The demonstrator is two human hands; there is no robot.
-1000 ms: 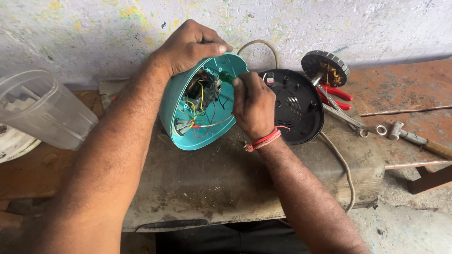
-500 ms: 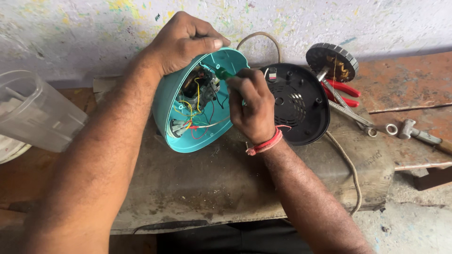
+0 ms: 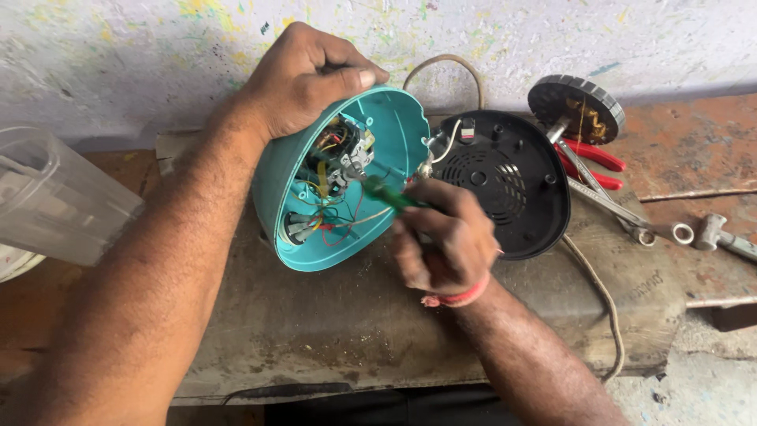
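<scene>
A teal bowl-shaped appliance housing (image 3: 394, 118) lies tipped on its side, open side facing me, with a motor and coloured wires (image 3: 335, 162) inside. My left hand (image 3: 303, 75) grips its upper rim from behind. My right hand (image 3: 441, 237), with a red band at the wrist, holds a green-handled screwdriver (image 3: 386, 193) whose tip points into the housing near the motor. The black round base cover (image 3: 505, 177) lies just right of the housing, joined to it by wires.
A clear plastic jug (image 3: 55, 201) lies at the left. Red-handled pliers (image 3: 591, 162), a round black part (image 3: 576, 106), a metal spanner (image 3: 631, 217) and a grey cable (image 3: 599, 292) sit at the right on the worn bench. A paint-flecked wall runs behind.
My right hand has dropped lower and drawn back from the housing's rim, now showing the green screwdriver angled into the housing. The housing has tilted a little more open towards me.
</scene>
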